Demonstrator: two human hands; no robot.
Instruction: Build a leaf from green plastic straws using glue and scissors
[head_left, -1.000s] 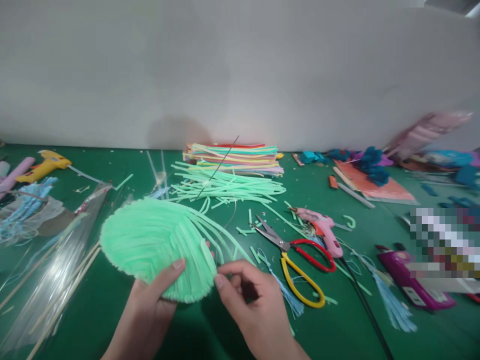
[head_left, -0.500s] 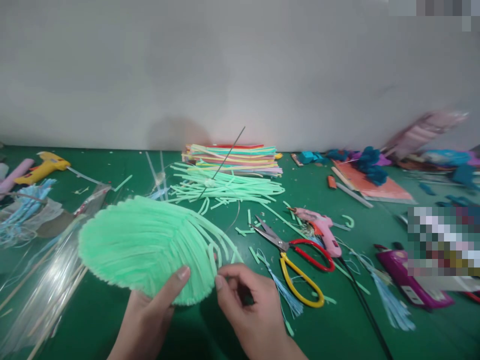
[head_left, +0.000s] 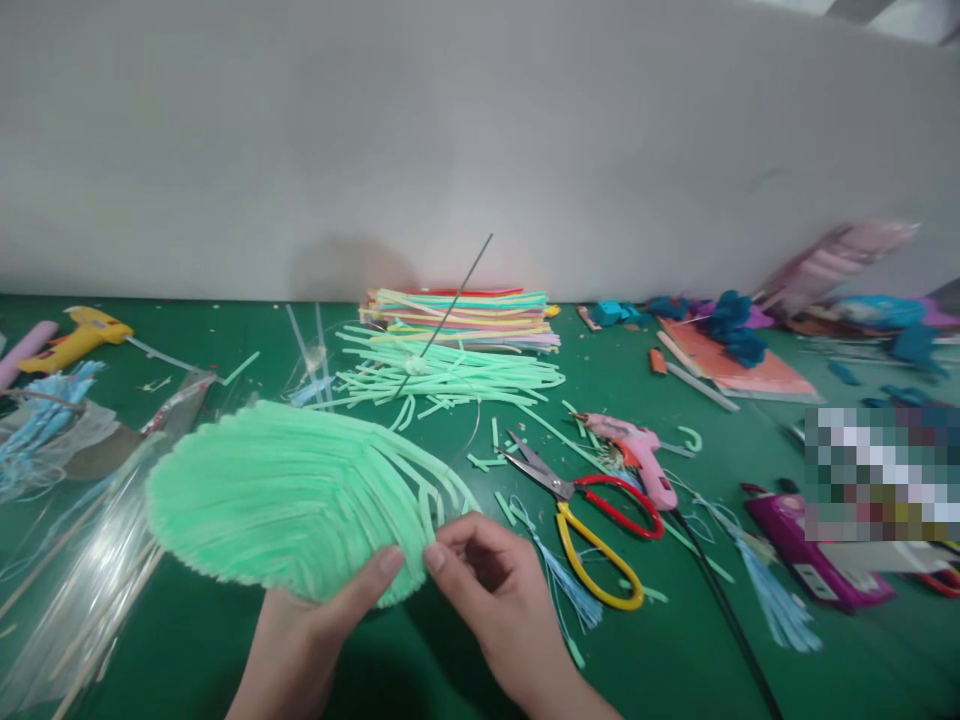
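Observation:
A large light-green leaf made of fuzzy pipe cleaners is tilted above the table in the head view. My left hand is closed on its lower edge, thumb on top and the other fingers hidden beneath. At the leaf's right end, where loose pipe cleaner ends curve out, my right hand pinches a green pipe cleaner between thumb and forefinger. Behind the leaf lies a pile of loose green pipe cleaners. A thin dark wire stands slanted over that pile.
Scissors with red and yellow handles and a pink glue gun lie right of my hands. Blue tassels and a purple case are farther right. A yellow glue gun and clear plastic sleeves lie left.
My right thumb and forefinger have closed in on the leaf's right edge. My left thumb has slid slightly right along the leaf. The camera view has shifted a little.

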